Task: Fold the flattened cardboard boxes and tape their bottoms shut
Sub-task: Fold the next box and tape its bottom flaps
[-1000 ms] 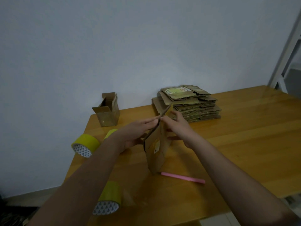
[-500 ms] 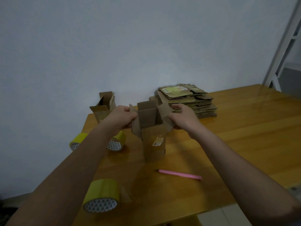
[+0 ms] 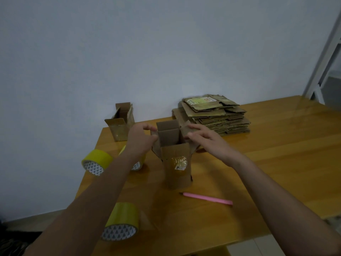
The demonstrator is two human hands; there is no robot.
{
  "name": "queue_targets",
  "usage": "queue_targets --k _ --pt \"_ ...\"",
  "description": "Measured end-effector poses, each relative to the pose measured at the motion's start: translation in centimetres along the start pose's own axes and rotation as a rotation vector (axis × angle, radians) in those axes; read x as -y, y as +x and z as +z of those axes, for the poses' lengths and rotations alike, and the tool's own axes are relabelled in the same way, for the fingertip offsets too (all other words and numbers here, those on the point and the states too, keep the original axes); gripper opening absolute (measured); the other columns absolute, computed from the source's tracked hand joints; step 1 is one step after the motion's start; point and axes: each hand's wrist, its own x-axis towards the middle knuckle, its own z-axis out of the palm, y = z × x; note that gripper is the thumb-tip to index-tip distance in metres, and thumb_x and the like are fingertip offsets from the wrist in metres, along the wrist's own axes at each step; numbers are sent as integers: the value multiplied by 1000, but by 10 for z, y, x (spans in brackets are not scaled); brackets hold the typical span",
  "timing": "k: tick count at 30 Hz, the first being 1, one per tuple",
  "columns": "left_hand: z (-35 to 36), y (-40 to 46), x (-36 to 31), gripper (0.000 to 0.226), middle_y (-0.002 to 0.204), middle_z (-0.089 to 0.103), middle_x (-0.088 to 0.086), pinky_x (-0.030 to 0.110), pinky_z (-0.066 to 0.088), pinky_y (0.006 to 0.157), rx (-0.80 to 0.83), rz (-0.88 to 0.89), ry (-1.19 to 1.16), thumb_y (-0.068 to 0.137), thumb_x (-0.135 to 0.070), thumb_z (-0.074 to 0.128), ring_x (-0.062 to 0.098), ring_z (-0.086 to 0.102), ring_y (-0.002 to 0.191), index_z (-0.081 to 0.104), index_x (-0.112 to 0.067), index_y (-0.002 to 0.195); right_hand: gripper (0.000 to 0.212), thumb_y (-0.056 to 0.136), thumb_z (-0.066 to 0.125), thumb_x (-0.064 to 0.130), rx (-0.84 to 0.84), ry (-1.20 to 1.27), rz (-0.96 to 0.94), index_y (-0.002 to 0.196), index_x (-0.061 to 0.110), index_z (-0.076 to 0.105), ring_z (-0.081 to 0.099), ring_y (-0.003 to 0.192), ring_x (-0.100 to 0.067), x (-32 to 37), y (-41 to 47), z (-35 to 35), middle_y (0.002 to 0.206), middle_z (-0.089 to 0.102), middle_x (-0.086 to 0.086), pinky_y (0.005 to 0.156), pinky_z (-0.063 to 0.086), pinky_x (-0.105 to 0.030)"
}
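One box (image 3: 176,157) now stands squared on the wooden table (image 3: 276,154), its upper flaps spread, where a second ago it was still a flat sleeve. Left hand (image 3: 141,139) pinches the left flap, and right hand (image 3: 204,139) rests loosely spread fingers on the right flap. Folding those flaps probably comes next, with tape roll (image 3: 120,221), pink cutter (image 3: 207,198) and flat stack (image 3: 215,115) nearby.
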Motion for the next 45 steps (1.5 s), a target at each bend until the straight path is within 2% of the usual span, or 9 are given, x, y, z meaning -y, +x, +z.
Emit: queue_targets --k 4,10,15,20,26,31,39,42,45 --pt "-2 1 0 57 141 48 4 21 46 76 45 25 21 86 -1 64 19 54 117 47 -14 138 71 73 65 65 45 -196 9 128 20 60 29 131 -1 -3 -1 -4 152 26 17 104 32 -29" --pt "1 9 -4 73 150 38 -4 19 41 51 319 -39 -101 91 2 53 9 50 63 22 -24 152 57 73 82 41 -101 -283 -53 120 20 58 25 135 -3 -9 3 16 153 27 10 112 30 -30" --pt "-6 15 -13 40 116 56 -1 31 50 68 485 -36 151 96 -9 42 20 55 90 56 -25 130 75 79 78 32 -90 -291 -91 143 23 41 21 140 -4 -6 3 16 157 24 9 112 21 -24" --pt "-3 21 -15 33 112 46 3 34 52 70 542 -61 267 100 -11 44 24 58 86 53 -10 132 78 86 72 14 -166 -256 -49 151 24 30 33 138 -13 -7 4 12 151 36 6 107 31 -24" --pt "-10 27 -16 42 149 37 11 41 35 107 638 37 346 97 -2 45 31 39 134 48 -6 140 53 91 59 -1 -144 -270 -78 136 27 55 47 113 -1 -13 8 9 132 56 9 86 39 -8" --pt "-5 29 -16 38 156 24 3 38 27 110 630 103 361 92 -15 59 23 20 145 62 -22 129 59 89 47 -14 -79 -299 -89 135 21 57 44 121 -3 -21 14 3 140 52 2 82 35 6" --pt "9 35 -11 51 109 55 0 25 45 69 379 282 291 74 -40 80 12 53 90 58 -19 116 60 91 34 -10 30 -194 70 130 25 63 46 127 -19 -23 15 -16 143 47 0 98 48 -35" --pt "16 34 -5 71 116 45 0 25 44 78 329 223 230 73 -40 81 13 47 101 49 -20 133 53 98 29 -3 -17 55 171 121 24 69 52 109 -10 -19 10 -14 130 53 3 77 51 -20" --pt "23 31 1 75 127 45 2 30 44 87 367 108 194 76 -40 79 13 45 110 45 -20 140 46 101 32 13 -19 95 191 118 33 70 51 114 -16 -24 7 -13 131 52 6 90 55 -37"
